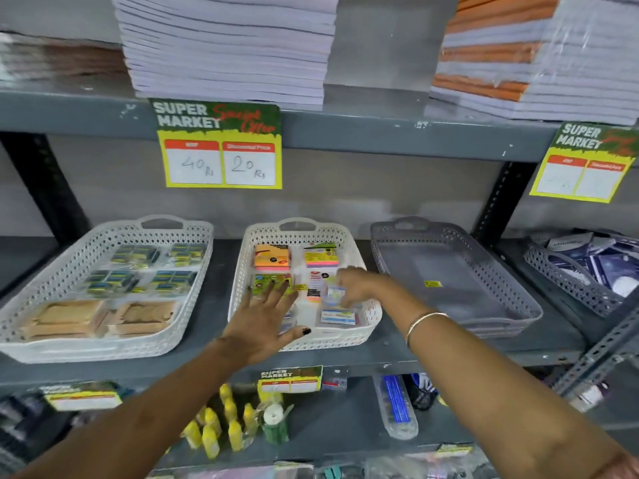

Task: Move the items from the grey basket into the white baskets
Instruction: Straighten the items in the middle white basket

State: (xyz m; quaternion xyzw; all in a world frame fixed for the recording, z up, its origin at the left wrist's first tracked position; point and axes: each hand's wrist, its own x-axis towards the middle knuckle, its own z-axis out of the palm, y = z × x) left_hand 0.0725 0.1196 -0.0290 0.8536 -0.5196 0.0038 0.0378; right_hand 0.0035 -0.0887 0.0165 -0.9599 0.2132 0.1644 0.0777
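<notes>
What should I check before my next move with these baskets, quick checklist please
1. Grey basket emptied: ok, only a small yellow sticker shows inside.
2. Middle white basket has room: cannot tell, hands cover part.
3. Right hand grip on a small packet: cannot tell, blurred.
4. Left hand free: ok, fingers spread flat above the basket.
5. Left white basket tidy: ok, items sit in rows.

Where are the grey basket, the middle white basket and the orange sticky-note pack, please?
grey basket [449, 233]: head view, on its perforated back wall.
middle white basket [371, 314]: head view, on its perforated right wall.
orange sticky-note pack [272, 256]: head view, on the middle of its top face.
</notes>
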